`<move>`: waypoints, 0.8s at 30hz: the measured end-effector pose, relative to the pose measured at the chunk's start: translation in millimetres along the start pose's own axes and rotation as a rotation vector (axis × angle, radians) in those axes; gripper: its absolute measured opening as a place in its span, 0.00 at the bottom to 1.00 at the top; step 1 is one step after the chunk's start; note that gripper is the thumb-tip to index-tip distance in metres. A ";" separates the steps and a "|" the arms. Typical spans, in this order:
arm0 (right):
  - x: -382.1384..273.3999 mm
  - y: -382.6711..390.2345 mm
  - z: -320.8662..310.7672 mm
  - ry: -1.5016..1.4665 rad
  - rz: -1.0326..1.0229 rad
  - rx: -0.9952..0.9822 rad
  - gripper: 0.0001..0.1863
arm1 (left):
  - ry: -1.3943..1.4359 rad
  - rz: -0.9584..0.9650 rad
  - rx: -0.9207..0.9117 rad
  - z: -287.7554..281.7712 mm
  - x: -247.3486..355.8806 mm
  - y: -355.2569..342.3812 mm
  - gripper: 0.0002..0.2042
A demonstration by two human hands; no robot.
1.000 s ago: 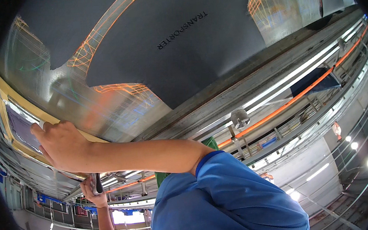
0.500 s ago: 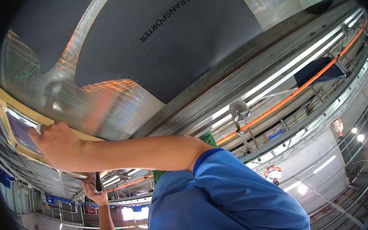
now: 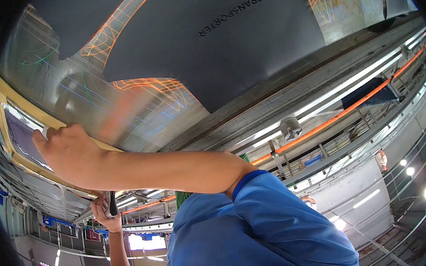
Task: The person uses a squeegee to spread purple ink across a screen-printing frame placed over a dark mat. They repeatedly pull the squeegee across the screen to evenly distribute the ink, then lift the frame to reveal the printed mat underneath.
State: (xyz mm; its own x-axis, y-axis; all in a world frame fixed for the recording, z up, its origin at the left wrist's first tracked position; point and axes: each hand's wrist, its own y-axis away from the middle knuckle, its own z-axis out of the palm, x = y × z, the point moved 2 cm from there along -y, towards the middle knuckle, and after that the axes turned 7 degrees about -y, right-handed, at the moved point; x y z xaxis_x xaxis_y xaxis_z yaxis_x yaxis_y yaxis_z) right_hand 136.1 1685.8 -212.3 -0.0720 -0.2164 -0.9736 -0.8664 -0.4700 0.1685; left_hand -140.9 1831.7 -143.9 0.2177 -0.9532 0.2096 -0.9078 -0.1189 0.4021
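My right arm reaches across to the left from a blue sleeve. At its end, my right hand [image 3: 75, 156] is closed, its fingers curled over a yellow frame [image 3: 25, 105] around a purple-grey panel [image 3: 23, 133]. A small whitish bit shows between thumb and finger, too little to name. Below it, my left hand [image 3: 104, 214] comes up from the lower edge with its fingers wrapped round a slim black object [image 3: 111, 203] with a pale edge, its kind unclear. The wrapped fingers partly cover it.
A dark grey mat [image 3: 207, 53] with raised lettering lies at the top, over a shiny grey surface [image 3: 65, 94] marked with orange, blue and green lines. Metal rails [image 3: 250, 100] and an orange bar [image 3: 355, 102] run along the right. A person [image 3: 381, 160] stands far off among lights.
The view has shifted, so the mat sits further right and higher and the background lights further left. My right hand appears slightly higher. Both hands keep the same closed pose.
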 end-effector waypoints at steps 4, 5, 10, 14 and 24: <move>0.6 2.3 0.0 -0.019 0.039 -0.063 0.23 | 0.015 -0.024 -0.016 -0.5 3.9 3.2 0.18; 0.9 2.7 0.3 -0.029 0.059 -0.092 0.25 | 0.033 -0.045 -0.018 0.7 1.7 6.3 0.18; 4.9 6.3 -2.2 -0.082 0.060 -0.110 0.26 | 0.018 -0.055 -0.001 5.7 8.3 7.8 0.17; 6.9 9.2 0.6 -0.077 0.065 -0.109 0.28 | 0.023 -0.031 0.000 5.0 7.2 8.0 0.16; 9.6 10.4 2.6 -0.025 0.025 -0.138 0.32 | -0.019 -0.059 -0.009 8.8 -7.2 21.3 0.17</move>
State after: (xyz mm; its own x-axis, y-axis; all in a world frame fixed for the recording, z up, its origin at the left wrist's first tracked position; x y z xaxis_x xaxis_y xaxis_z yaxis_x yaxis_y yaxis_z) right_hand 125.1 1681.0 -220.3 -0.1067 -0.2085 -0.9722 -0.7882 -0.5782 0.2105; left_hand -165.0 1833.6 -144.7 0.2637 -0.9497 0.1687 -0.8905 -0.1725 0.4210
